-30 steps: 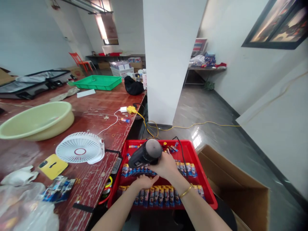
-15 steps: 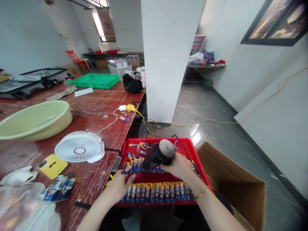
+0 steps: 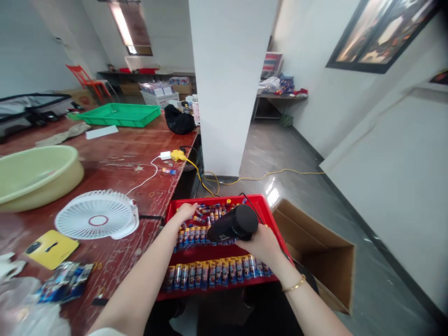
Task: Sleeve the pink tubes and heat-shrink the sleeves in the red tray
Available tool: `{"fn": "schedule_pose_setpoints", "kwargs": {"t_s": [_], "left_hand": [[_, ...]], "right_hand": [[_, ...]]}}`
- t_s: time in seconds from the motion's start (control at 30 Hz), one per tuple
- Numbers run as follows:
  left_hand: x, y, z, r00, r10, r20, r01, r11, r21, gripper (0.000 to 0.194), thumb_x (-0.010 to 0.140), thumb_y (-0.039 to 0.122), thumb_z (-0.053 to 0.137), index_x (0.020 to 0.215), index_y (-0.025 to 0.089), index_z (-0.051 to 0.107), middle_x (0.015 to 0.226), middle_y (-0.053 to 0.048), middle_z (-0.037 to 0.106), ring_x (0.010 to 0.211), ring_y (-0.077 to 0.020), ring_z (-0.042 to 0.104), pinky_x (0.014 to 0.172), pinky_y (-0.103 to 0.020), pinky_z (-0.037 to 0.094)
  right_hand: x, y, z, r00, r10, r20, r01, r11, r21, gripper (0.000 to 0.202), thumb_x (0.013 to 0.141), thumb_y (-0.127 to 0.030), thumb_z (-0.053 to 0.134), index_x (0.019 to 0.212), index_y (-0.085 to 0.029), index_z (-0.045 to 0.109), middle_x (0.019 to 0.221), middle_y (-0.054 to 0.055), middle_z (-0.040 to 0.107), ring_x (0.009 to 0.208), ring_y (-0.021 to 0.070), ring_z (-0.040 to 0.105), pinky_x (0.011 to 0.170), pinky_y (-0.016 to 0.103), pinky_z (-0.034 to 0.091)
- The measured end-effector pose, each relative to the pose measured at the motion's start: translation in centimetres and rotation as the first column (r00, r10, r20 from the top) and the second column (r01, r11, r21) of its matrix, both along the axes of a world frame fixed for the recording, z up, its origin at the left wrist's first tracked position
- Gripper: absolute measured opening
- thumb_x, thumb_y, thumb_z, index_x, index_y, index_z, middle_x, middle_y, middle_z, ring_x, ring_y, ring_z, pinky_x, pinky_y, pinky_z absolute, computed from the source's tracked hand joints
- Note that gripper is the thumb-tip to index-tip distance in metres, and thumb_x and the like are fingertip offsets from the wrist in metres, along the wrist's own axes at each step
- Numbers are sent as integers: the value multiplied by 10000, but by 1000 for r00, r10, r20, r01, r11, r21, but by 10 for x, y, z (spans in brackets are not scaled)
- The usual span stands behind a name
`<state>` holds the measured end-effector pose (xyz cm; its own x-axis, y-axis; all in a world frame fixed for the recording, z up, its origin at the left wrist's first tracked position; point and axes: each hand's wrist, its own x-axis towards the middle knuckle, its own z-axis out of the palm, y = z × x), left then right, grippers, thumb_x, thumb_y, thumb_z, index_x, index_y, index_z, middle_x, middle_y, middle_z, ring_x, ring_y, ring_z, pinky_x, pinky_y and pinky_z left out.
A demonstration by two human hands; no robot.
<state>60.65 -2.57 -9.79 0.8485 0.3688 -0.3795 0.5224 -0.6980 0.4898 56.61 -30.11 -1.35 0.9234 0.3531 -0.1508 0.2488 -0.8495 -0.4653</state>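
My right hand is closed around the handle of a black hair dryer, whose barrel slants down to the left over a row of small tubes. My left hand is at the far left of the red tray, beside loose small tubes. Its fingers look drawn together, and what they hold, if anything, is hidden. Yellow-topped tubes in clear wrap stand in a back row under the dryer. Another row of wrapped tubes lines the tray's near side.
On the red-brown table to the left are a white fan, a pale green basin, a yellow phone and foil packets. An open cardboard box stands right of the tray. A yellow cable crosses the floor.
My left hand has moved forward from the tray's left side to the loose tubes at the back. The hair dryer stays over the back row, slightly turned. The view has shifted to the right.
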Motion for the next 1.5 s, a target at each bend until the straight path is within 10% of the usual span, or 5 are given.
{"fn": "schedule_pose_setpoints", "kwargs": {"t_s": [0.27, 0.47, 0.73, 1.3, 1.5], "left_hand": [[-8, 10, -31, 991, -46, 125, 49, 999, -19, 260, 883, 372, 548, 960, 139, 634, 1043, -68, 661, 1005, -241, 608, 902, -471, 471], [-74, 6, -17, 949, -60, 310, 76, 996, -40, 344, 910, 343, 463, 1148, 120, 572, 1380, -145, 470, 1297, -248, 393, 1088, -470, 288], [-156, 0, -15, 949, -109, 295, 140, 986, -88, 515, 817, 498, 413, 1111, 135, 630, 1312, -147, 550, 1243, -261, 474, 1091, -395, 320], [-184, 10, -47, 905, -96, 414, 132, 989, -61, 504, 755, 525, 486, 1047, 157, 668, 1166, -140, 661, 1093, -284, 607, 945, -441, 476], [-181, 3, -41, 947, -91, 308, 125, 988, -94, 640, 744, 569, 428, 1117, 86, 622, 1227, -174, 613, 1170, -300, 547, 1029, -471, 387]], "right_hand": [[1, -68, -4, 980, -200, 20, 201, 978, -54, 214, 671, -331, 684, 840, -200, 674, 850, 79, 730, 816, 297, 678, 635, 313, 469], [-6, -43, -12, 991, -128, -45, 134, 979, 155, 339, 639, -321, 730, 959, -227, 664, 917, 52, 731, 873, 280, 673, 670, 301, 486], [-18, -82, -9, 986, -167, -16, 167, 986, -11, 186, 692, -291, 670, 854, -201, 667, 812, 57, 723, 773, 272, 673, 638, 302, 482], [-37, -175, -31, 871, -423, 249, 480, 841, -250, 369, 760, -533, 554, 667, -192, 659, 710, 132, 718, 706, 323, 684, 544, 323, 457], [-44, -175, -42, 898, -392, 198, 404, 915, -21, 280, 697, -476, 635, 793, -221, 699, 627, 42, 706, 645, 256, 678, 510, 271, 456]]}}
